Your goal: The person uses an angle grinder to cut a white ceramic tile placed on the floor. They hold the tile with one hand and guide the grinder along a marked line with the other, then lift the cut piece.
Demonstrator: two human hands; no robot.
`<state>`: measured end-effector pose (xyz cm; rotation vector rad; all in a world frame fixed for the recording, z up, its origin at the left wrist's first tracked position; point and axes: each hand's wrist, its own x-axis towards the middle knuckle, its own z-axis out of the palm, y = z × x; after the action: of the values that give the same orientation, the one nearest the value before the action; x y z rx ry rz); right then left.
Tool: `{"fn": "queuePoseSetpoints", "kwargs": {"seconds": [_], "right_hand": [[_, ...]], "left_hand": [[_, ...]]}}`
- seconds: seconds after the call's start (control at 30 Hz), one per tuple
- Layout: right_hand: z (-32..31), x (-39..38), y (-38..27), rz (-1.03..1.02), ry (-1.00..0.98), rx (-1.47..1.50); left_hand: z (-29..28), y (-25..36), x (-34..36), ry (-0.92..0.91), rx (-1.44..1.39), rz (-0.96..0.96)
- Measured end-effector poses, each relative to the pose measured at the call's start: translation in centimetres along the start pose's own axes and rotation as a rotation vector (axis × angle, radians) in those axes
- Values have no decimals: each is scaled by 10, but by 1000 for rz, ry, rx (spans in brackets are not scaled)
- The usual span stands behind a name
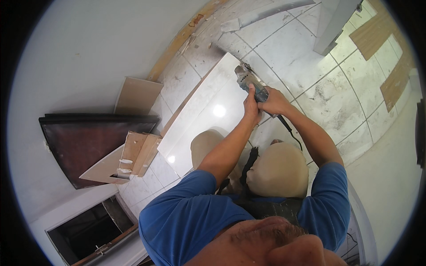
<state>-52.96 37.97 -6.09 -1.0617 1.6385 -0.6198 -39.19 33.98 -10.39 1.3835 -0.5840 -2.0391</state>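
Both my hands are closed around an angle grinder [248, 80] with a teal and grey body. My left hand [252, 107] wraps its near side, thumb along the body. My right hand [276, 103] grips the rear, where a black cord [286, 125] trails back toward my knee. The grinder's head lies at the right edge of a large glossy white tile [204, 106], near its far corner. A dark smear of dust or motion shows past that corner. The disc itself is hard to make out.
Tile offcuts [138, 95], broken board pieces [133, 155] and a dark red panel [95, 146] lean at the left wall. A wooden strip [177, 42] runs along the wall base. Wood-patterned planks [377, 35] lie far right, near a white door edge [333, 29]. The floor tiles [333, 93] are dusty.
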Motion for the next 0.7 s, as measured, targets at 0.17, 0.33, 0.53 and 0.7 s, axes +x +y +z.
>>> {"fn": "queuePoseSetpoints", "kwargs": {"seconds": [0.17,0.33,0.53,0.7], "right_hand": [[0,-3,1,15,-15,13],[-1,-10,1,-22,12,17],[-3,-15,1,15,10,19],[-2,-14,3,-2,-4,24]], "left_hand": [[0,-2,-3,12,4,-12],[-1,-6,-5,15,22,-18],[3,-9,-10,-1,-1,-18],[-1,-11,-9,-1,13,-11]]}}
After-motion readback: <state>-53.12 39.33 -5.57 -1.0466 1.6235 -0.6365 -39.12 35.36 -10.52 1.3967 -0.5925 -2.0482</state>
